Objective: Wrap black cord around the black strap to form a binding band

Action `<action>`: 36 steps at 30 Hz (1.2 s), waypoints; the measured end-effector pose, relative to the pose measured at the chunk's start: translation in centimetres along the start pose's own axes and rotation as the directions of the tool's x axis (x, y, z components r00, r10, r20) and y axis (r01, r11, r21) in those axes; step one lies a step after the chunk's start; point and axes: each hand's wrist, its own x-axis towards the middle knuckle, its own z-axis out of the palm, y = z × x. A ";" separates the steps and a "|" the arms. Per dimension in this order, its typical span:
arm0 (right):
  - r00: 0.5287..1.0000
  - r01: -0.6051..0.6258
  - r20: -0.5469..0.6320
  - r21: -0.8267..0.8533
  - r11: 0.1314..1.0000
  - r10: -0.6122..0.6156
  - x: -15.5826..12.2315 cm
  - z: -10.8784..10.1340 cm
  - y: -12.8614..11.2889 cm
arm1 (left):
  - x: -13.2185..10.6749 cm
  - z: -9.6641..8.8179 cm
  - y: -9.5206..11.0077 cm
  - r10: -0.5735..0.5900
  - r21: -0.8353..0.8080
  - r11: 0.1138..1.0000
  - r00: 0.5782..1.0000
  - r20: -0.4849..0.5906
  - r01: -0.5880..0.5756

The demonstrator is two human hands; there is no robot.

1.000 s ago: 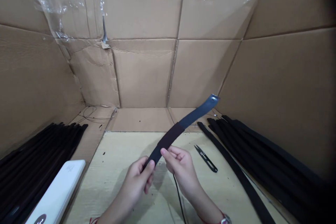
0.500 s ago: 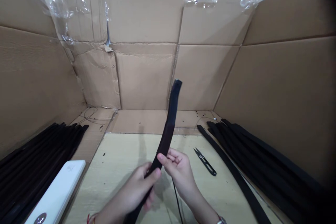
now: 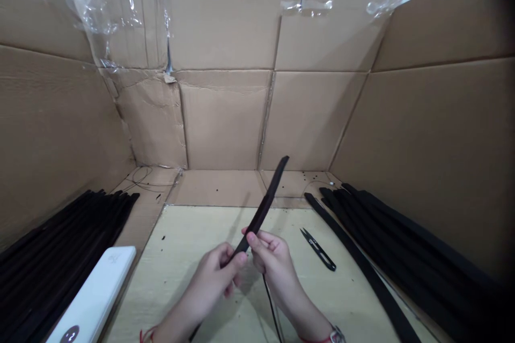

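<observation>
A long black strip (image 3: 263, 208), which looks like fabric or soft trim, slants up and to the right above the board. My left hand (image 3: 219, 273) is closed round its lower part. Just above, my right hand (image 3: 269, 254) pinches the same strip between thumb and fingers. The strip's far end stands free, its edge turned towards me. Below my right hand a thin dark cord (image 3: 270, 300) runs down to the near edge; where it starts is hidden. Black thread snips (image 3: 317, 249) lie on the board to the right of my right hand.
Several black strips lie in a pile on the left (image 3: 76, 246) and another pile on the right (image 3: 394, 241), with one single strip (image 3: 362, 265) beside it. A white oblong device (image 3: 96, 289) sits at left. Cardboard walls (image 3: 225, 118) surround the pale board (image 3: 181, 241).
The strip's free end has dropped and swung to the right, and the strip has turned from its flat face to its narrow edge. Both hands keep their hold.
</observation>
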 end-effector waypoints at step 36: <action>0.974 -0.047 0.225 0.072 0.996 0.030 -0.5 -0.2 -0.6 | -1.1 0.4 -0.3 -0.105 -0.227 0.961 0.965 0.240 0.161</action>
